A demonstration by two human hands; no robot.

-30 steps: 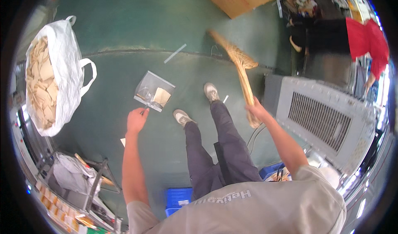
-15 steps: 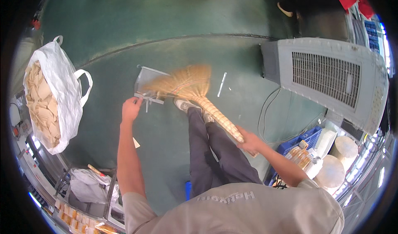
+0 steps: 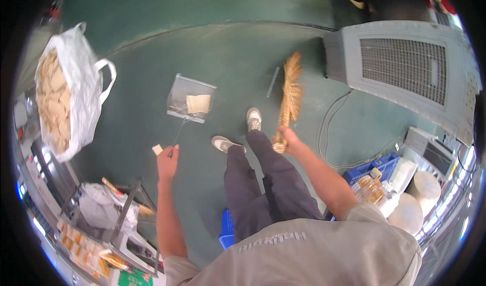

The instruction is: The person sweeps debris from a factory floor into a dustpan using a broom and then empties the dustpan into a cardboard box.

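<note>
The head view shows the person standing on a dark green floor, with a grey metal dustpan on a thin long handle resting on it just ahead of the grey shoes. The left hand has its fingers clenched around the top of that handle; a pale flat scrap lies in the pan, and another small pale scrap lies on the floor just left of the handle. The right hand grips the bound stem of a straw-coloured hand broom, bristles now pointing up and away, to the right of the dustpan and well apart from it. Half a second ago the bristles lay at the pan's mouth; they have swung clear, so that sweep into the pan looks finished. Far left of the dustpan stands a white plastic bag full of pale scraps; far right stands a large grey louvred cooler.
</note>
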